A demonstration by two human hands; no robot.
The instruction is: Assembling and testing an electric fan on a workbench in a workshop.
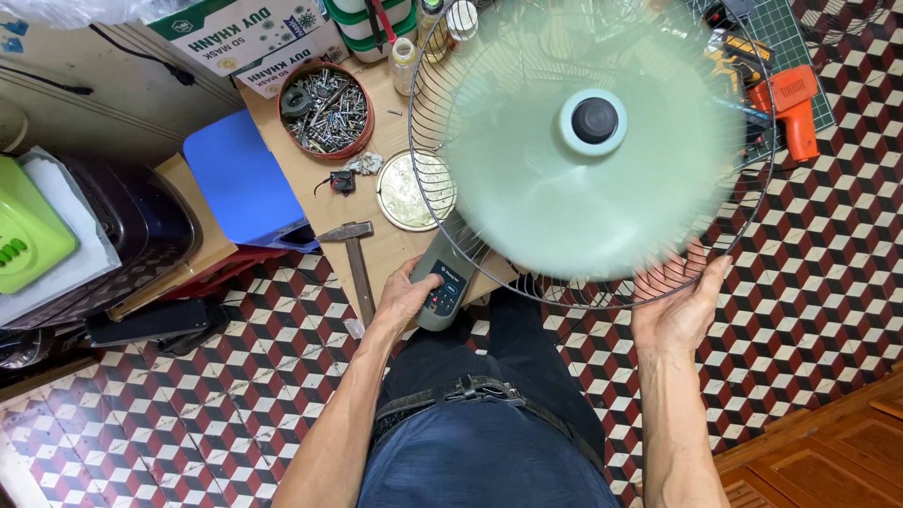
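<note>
Left hand (404,296) is wrapping around the grey control panel (442,287) of the fan, thumb lying on or just beside the dark button block; fingers closed around the housing. Right hand (679,309) is cupping the lower right rim of the wire fan guard (442,202) from below, fingers curled up against the wires, so a loose grip on the guard rather than a flat palm. Fan is lying face up across the lap and the edge of the low wooden board (381,246), filling the top centre of the view. Pale green blades (527,202) are showing as a blurred disc, so they are spinning; the round hub with its black cap (594,119) is reading sharp in the middle. Only the rear half of the guard is showing, with the blades exposed toward the camera. Around it: a round red tin of screws and bolts (326,111) is sitting upper left on the board, a round metal disc (404,191) is lying just beside the guard rim, a small black switch part (342,181) is resting between tin and disc, and a hammer (356,256) is lying near the left wrist, head pointing away. An orange cordless drill (790,108) is lying beyond the guard at upper right. A blue plastic stool (240,179) is standing left of the board.
</note>
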